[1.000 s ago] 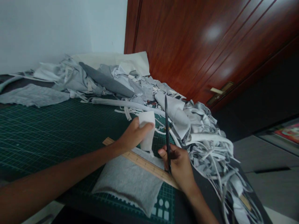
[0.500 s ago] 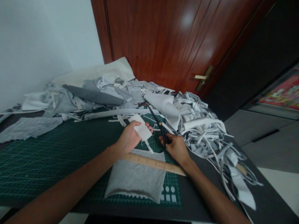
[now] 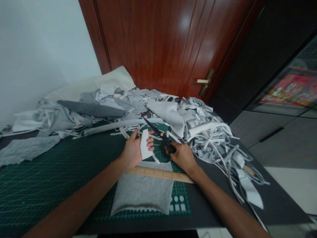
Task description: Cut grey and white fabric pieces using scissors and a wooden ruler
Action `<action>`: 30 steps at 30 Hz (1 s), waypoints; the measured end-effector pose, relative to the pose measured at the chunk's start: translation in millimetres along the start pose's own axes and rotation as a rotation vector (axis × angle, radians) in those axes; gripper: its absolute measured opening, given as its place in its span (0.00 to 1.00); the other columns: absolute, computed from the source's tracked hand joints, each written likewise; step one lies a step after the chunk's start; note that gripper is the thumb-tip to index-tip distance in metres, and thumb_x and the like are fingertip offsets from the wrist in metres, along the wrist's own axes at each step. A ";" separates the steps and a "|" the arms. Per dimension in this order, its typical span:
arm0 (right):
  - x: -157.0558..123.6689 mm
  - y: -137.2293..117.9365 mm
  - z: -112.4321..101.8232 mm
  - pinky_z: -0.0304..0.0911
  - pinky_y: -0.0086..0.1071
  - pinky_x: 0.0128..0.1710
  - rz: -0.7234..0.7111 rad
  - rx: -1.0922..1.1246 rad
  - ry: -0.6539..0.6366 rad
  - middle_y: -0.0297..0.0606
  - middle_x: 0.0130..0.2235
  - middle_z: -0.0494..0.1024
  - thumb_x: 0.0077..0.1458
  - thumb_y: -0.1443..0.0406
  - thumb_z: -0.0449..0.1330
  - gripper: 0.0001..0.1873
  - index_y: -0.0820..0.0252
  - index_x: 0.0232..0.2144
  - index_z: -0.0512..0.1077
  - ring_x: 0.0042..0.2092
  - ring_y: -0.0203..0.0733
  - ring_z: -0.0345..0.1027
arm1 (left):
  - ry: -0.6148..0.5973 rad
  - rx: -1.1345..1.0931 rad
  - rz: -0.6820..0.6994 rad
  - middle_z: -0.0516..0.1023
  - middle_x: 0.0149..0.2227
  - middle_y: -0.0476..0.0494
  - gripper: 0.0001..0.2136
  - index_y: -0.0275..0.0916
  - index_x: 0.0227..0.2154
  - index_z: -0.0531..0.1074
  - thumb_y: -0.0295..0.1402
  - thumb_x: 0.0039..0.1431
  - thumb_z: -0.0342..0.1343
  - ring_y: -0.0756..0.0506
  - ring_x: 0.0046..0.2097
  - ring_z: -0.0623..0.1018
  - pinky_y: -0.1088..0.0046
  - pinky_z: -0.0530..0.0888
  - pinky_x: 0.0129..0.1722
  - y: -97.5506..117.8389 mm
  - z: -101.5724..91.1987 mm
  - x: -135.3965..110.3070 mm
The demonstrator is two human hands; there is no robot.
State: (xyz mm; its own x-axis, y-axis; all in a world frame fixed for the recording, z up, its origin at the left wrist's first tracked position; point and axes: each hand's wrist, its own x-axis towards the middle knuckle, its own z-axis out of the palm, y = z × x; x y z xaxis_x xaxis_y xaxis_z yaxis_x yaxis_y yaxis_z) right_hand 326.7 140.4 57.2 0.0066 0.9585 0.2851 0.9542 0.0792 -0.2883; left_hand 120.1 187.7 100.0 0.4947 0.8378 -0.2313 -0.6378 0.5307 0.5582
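swung down from nearly on end, the black scissors [image 3: 158, 132] now lie low across the work, tips aimed up and to the left, and the white fabric scrap [image 3: 145, 144] has turned from lying aslant over the fingers to standing up as a narrow strip. that puts the blades just beside the scrap, not yet visibly in it. the left hand [image 3: 132, 153] is half closed and palm up, thumb and fingers pinching the scrap, with a thin tail of it hanging below. the right hand [image 3: 183, 157] is closed around the scissor handles, and the blades look shut or nearly so, though the fingers hide the pivot end. under both wrists a wooden ruler [image 3: 160, 174] lies across a green cutting mat [image 3: 49, 178], touching a folded grey fabric piece [image 3: 142, 195] along its near side. beyond the hands, a heap of grey and white fabric offcuts [image 3: 205, 132] spreads along the back of the mat and down the right side, with a long grey strip [image 3: 119, 125] and a dark grey roll [image 3: 90, 109] lying in it. a grey fabric swatch [image 3: 24, 148] sits off to the left, and behind it all stands a reddish wooden door [image 3: 158, 43] with a brass lever handle [image 3: 203, 81]
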 end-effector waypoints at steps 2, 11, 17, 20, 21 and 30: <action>-0.2 -1.1 -1.6 0.51 0.33 0.28 0.004 -0.036 -0.009 0.41 0.31 0.85 0.64 0.58 0.61 0.12 0.56 0.33 0.79 0.31 0.44 0.77 | 0.015 0.003 0.019 0.62 0.26 0.48 0.15 0.33 0.33 0.73 0.34 0.66 0.44 0.49 0.24 0.65 0.73 0.70 0.23 0.8 -1.0 2.0; -1.2 -10.0 -12.3 0.52 0.33 0.29 -0.013 0.063 -0.063 0.36 0.29 0.83 0.59 0.56 0.64 0.10 0.55 0.33 0.76 0.32 0.44 0.77 | 0.177 0.329 0.131 0.79 0.29 0.44 0.06 0.34 0.32 0.74 0.21 0.52 0.54 0.47 0.31 0.78 0.73 0.77 0.33 -2.6 3.4 6.7; -1.2 -12.2 -11.8 0.52 0.34 0.29 0.022 0.053 -0.072 0.38 0.31 0.83 0.58 0.55 0.64 0.12 0.55 0.38 0.76 0.34 0.48 0.78 | 0.180 0.413 0.155 0.85 0.34 0.38 0.09 0.32 0.38 0.77 0.25 0.55 0.58 0.42 0.36 0.84 0.67 0.81 0.39 -3.4 3.1 4.9; 0.7 -8.1 -9.3 0.54 0.33 0.30 0.040 0.078 -0.049 0.38 0.31 0.83 0.57 0.56 0.64 0.11 0.56 0.39 0.75 0.33 0.47 0.77 | 0.177 0.416 0.170 0.85 0.33 0.37 0.09 0.31 0.37 0.77 0.27 0.54 0.57 0.40 0.35 0.84 0.64 0.82 0.39 -3.0 0.9 4.8; 1.6 -6.2 -8.3 0.54 0.33 0.31 0.048 0.103 -0.033 0.37 0.31 0.82 0.57 0.56 0.64 0.11 0.56 0.39 0.75 0.33 0.46 0.76 | 0.171 0.415 0.176 0.84 0.33 0.37 0.09 0.31 0.37 0.77 0.27 0.54 0.56 0.40 0.35 0.84 0.63 0.82 0.38 -3.2 0.1 4.9; 4.4 3.5 -3.9 0.55 0.30 0.30 0.022 0.250 0.026 0.33 0.28 0.77 0.55 0.59 0.66 0.09 0.55 0.35 0.71 0.29 0.40 0.70 | 0.116 0.405 0.325 0.78 0.27 0.50 0.13 0.39 0.35 0.69 0.33 0.49 0.67 0.47 0.30 0.78 0.69 0.81 0.31 -6.7 -6.5 8.4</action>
State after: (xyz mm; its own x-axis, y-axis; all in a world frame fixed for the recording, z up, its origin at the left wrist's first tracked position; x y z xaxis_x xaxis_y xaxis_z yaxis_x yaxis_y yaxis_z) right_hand 331.2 143.8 61.0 0.0370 0.9536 0.2987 0.8502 0.1270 -0.5108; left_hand 124.7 191.9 89.1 0.2267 0.9715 -0.0691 -0.4568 0.1687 0.8734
